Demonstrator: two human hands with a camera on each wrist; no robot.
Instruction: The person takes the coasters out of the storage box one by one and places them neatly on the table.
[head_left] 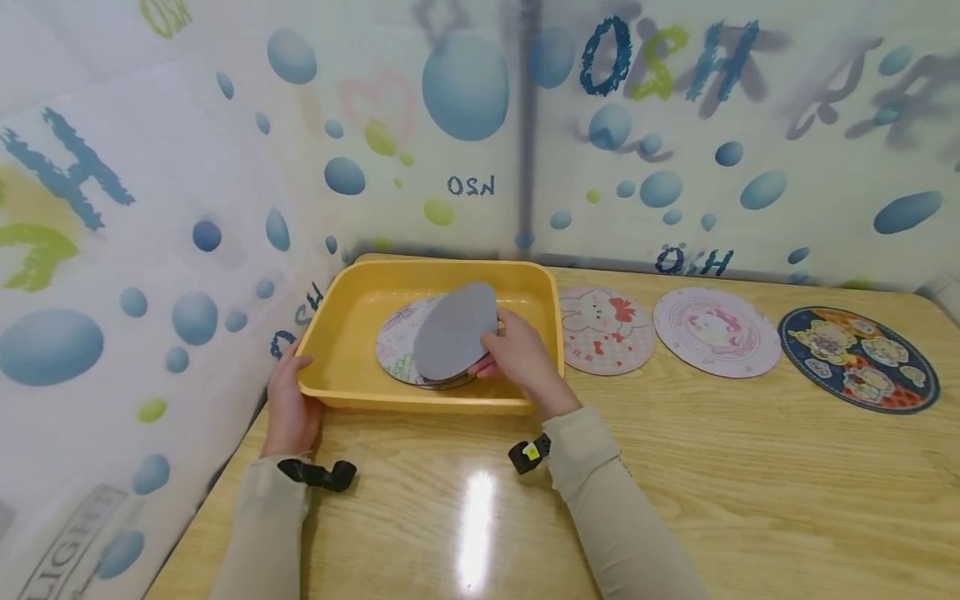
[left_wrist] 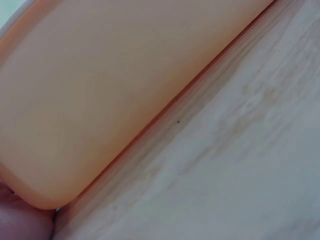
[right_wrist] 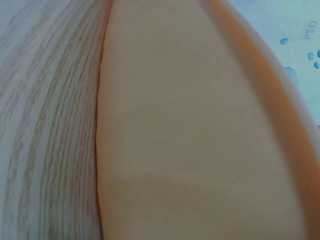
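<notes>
In the yellow tray [head_left: 352, 312] at the table's [head_left: 675, 467] left corner, a grey-backed round mat [head_left: 456, 330] is held tilted above a stack of round mats [head_left: 396, 342].

The grey-backed mat is pinched at its lower right edge by the right hand [head_left: 519, 358], fingers curled round the rim, its grey underside turned toward the camera. The tray's near left corner is gripped by the left hand [head_left: 288, 404], the thumb laid over the rim. Three more printed mats are laid in a row to the right of the tray: a bunny mat [head_left: 609, 330] just beside it, a pink mat [head_left: 716, 332], and a dark blue mat [head_left: 858, 357]. Only the tray's outer wall [left_wrist: 110, 95] and the wood grain are shown by the wrist views.
</notes>
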